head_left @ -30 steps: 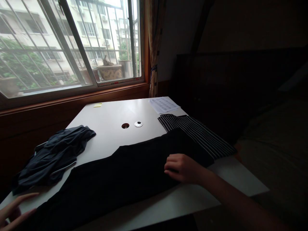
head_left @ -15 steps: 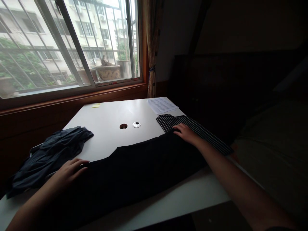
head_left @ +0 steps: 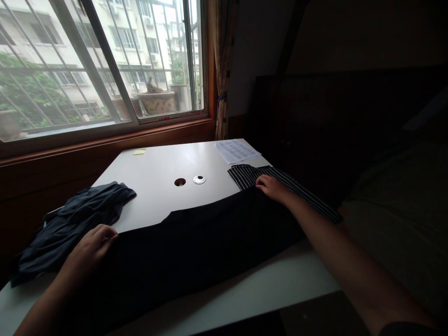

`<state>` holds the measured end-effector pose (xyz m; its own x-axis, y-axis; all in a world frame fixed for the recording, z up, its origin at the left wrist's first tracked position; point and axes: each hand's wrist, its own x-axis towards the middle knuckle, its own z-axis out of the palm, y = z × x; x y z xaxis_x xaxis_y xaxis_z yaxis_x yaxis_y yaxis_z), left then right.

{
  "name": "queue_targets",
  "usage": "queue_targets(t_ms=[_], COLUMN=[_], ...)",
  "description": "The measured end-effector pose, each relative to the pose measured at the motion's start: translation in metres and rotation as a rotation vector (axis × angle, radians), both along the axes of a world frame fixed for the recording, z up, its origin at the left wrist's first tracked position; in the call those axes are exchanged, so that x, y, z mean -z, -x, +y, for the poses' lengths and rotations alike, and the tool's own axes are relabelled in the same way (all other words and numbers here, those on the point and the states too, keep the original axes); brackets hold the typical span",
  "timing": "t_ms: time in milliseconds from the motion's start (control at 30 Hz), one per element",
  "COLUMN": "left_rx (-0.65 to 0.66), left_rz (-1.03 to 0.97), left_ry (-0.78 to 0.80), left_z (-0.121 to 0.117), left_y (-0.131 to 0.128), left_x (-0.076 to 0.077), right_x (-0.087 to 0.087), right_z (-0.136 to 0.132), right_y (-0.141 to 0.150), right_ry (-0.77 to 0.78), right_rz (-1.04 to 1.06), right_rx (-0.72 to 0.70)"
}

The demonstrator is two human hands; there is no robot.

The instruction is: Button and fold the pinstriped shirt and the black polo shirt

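Note:
Black trousers (head_left: 196, 247), folded lengthwise by their outline, lie spread across the white table (head_left: 154, 186). At the far left corner of the cloth, my left hand (head_left: 93, 245) pinches the edge between thumb and fingers. My right hand (head_left: 275, 187) grips the far edge near the other end, fingers closed on it. Just beyond that hand is a black-and-white striped garment (head_left: 297, 189), laid flat and partly covered by my right hand and forearm. A crumpled dark grey-blue garment (head_left: 80, 210) lies beside my left hand.
Printed sheets (head_left: 238, 150) rest at the table's far right corner, and a yellow sticky note (head_left: 139, 151) at the far left. Mid-table are a round cable hole (head_left: 179, 182) and a silver disc (head_left: 199, 179). A barred window (head_left: 105, 65) and a tied curtain (head_left: 221, 93) stand behind.
Both hands have closed from loose, spread fingers to a pinch on the trousers' far edge. My left hand has shifted slightly left, and my right slightly right.

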<state>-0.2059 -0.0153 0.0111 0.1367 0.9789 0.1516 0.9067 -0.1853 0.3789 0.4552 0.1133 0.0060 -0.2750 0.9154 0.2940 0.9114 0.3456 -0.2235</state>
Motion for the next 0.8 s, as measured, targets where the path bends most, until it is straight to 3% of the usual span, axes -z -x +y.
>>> queue_targets(t_ms=[133, 267, 400, 500, 600, 700, 800], left_rx=[-0.034, 0.006, 0.111, 0.243, 0.405, 0.549, 0.580], left_rz=[0.083, 0.170, 0.184, 0.222, 0.287, 0.345, 0.369], left_ry=[-0.008, -0.118, -0.237, -0.249, -0.256, -0.258, -0.227], left_z=[-0.001, 0.002, 0.005, 0.004, 0.003, 0.006, 0.014], left_y=[-0.003, 0.000, -0.006, -0.041, -0.100, -0.158, -0.186], left_x=[0.009, 0.024, 0.021, 0.008, 0.000, 0.005, 0.019], right_x=[0.004, 0.008, 0.003, 0.000, 0.007, 0.021, 0.032], right_z=[-0.002, -0.009, -0.021, -0.035, -0.053, -0.072, -0.082], right_y=[0.005, 0.012, 0.029, 0.064, 0.118, 0.166, 0.183], right_ry=[-0.004, -0.004, -0.112, -0.178, -0.157, -0.054, 0.041], right_rz=[-0.082, -0.155, -0.172, -0.118, -0.080, -0.096, -0.104], right_rx=[0.064, 0.126, 0.168, 0.070, -0.144, -0.392, -0.478])
